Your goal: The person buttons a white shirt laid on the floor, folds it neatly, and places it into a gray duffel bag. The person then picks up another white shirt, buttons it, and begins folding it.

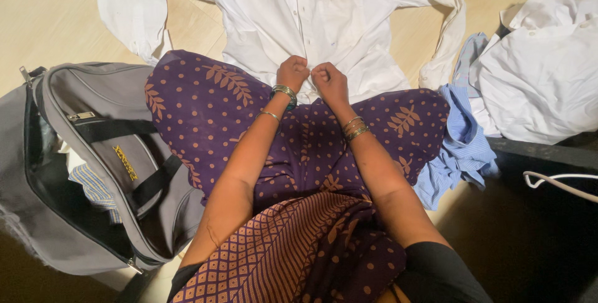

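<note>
- Two hands meet at the lower front of a white shirt [311, 13] spread flat on the pale floor [50, 10], sleeves thrown out to either side and the button strip running down its middle.
- The left hand [293, 72] is curled into a tight fist right at the hem, beside the button strip; the fingers look closed on a pinch of the white cloth.
- The right hand [328, 80] is just beside it, almost touching, also fisted, its fingers folded under on the other edge of the front.
- From where I stand the fingertips are tucked out of sight, so I can't say for sure whether they grip a button or only the fabric.
- By the look of it, the step in hand is working the bottom of the placket, either fastening it or drawing it straight.
- The next move would call for both edges to stay level and for a small, careful pull, so the spread shirt doesn't bunch.
- The person sits with knees wide in a purple dotted garment [205, 104], the hem lying right against it.
- A grey backpack [93, 91] gapes open at the left knee, a blue striped shirt [464, 135] is crumpled by the right one, and more white clothes [542, 72] are heaped beyond that.
</note>
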